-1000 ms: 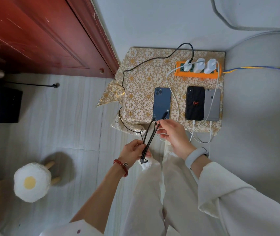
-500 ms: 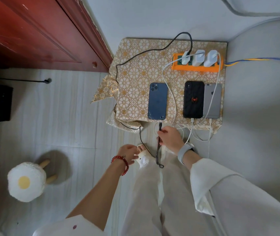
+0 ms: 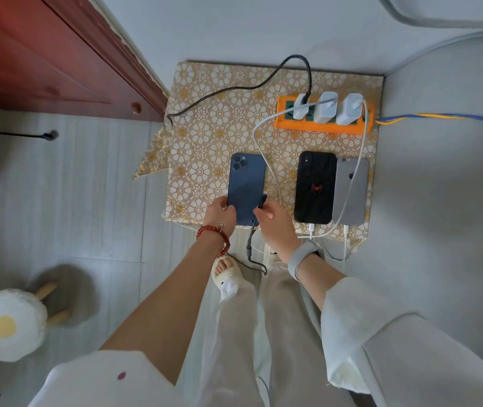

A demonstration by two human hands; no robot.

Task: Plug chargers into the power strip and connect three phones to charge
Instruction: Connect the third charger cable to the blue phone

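The blue phone [image 3: 246, 188] lay face down on the gold-patterned cloth [image 3: 205, 118], near its front edge, left of the other 2 phones. Its lower left corner was gripped by the left hand [image 3: 219, 214], fingers closed on the edge. The black cable's plug [image 3: 262, 201] was pinched between thumb & fingers of the right hand [image 3: 275, 227], just beside the phone's lower right side; whether the plug was seated in the port couldn't be told. The black cable [image 3: 234, 89] was seen looping from the hand down past the cloth edge, then across the cloth's left side & back to the leftmost charger [image 3: 300, 107]. The black phone [image 3: 315, 188] & grey phone [image 3: 350, 190] were laid side by side, touching, each w/ a white cable [image 3: 263, 160] plugged in at the bottom. 3 white chargers were plugged into the orange power strip [image 3: 322, 127] at the cloth's far right. A fried-egg stool [image 3: 8, 324] stood on the floor, well apart at left.
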